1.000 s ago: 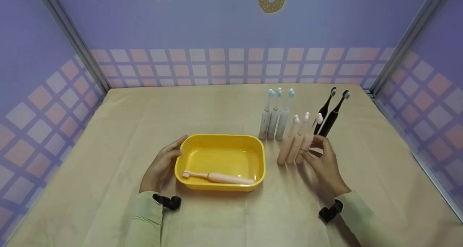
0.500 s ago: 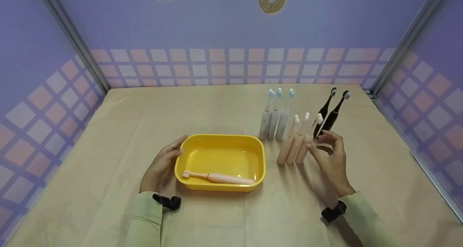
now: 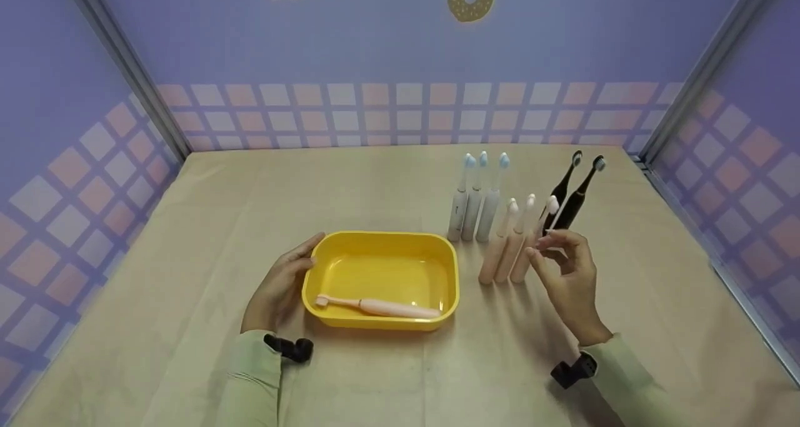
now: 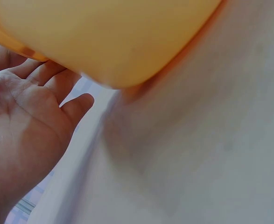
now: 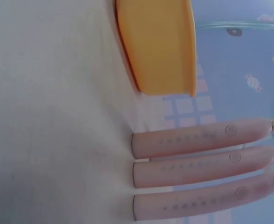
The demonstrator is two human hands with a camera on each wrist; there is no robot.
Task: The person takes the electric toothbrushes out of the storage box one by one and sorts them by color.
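Note:
Against the left end of a yellow plastic basin (image 3: 381,324), my left hand (image 3: 281,283) holds the rim with its thumb, fingers along the outer wall. Inside the basin lies a pink electric toothbrush (image 3: 400,309), its head to the left. Three pink electric toothbrushes (image 3: 514,252) stand upright in a row at the right; the right wrist view shows their handles (image 5: 193,167) set slightly apart. Beside the rightmost one, my right hand (image 3: 570,280) has thumb and fingers loosely bent and a gap between them. Whether its fingertips touch the handle is hard to see.
Behind the pink row stand three white electric toothbrushes (image 3: 472,217) with bluish heads and two black ones (image 3: 572,205). A beige cloth (image 3: 300,189) covers the table, enclosed by patterned purple walls (image 3: 400,52).
My right hand has let go of the rightmost pink toothbrush and drawn slightly right; the brush stands upright in the row. My left hand and the basin have stayed in place.

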